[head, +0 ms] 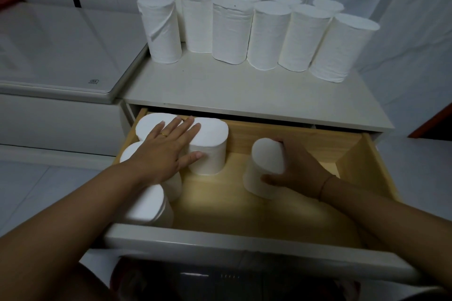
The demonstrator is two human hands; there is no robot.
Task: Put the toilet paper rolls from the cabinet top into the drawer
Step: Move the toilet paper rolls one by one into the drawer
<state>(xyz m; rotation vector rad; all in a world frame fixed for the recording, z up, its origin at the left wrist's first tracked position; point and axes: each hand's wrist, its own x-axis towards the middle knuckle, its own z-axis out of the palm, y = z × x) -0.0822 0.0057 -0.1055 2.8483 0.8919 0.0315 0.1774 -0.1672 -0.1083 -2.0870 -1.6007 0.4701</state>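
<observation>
Step in hand: placing one roll in the drawer.

1. The left hand (168, 151) lies flat with fingers straight and spread across the tops of the stored rolls (209, 144). These stand upright and packed together in the left part of the drawer (244, 244). The thumb touches the side of the rightmost one.
2. The right hand (296, 168) is curled round the tilted roll (266, 166). The lower edge of this roll appears to meet the drawer floor, well apart from the stored group.
3. On the cabinet top (244, 90), the upright rolls (232, 29) stand in two rows along the back, not yet moved.

Next move, as a judgement: set the tilted roll upright, slide it left until it touches the stored group, then release. The left hand steadies the group so that no neighbouring roll tips.
</observation>
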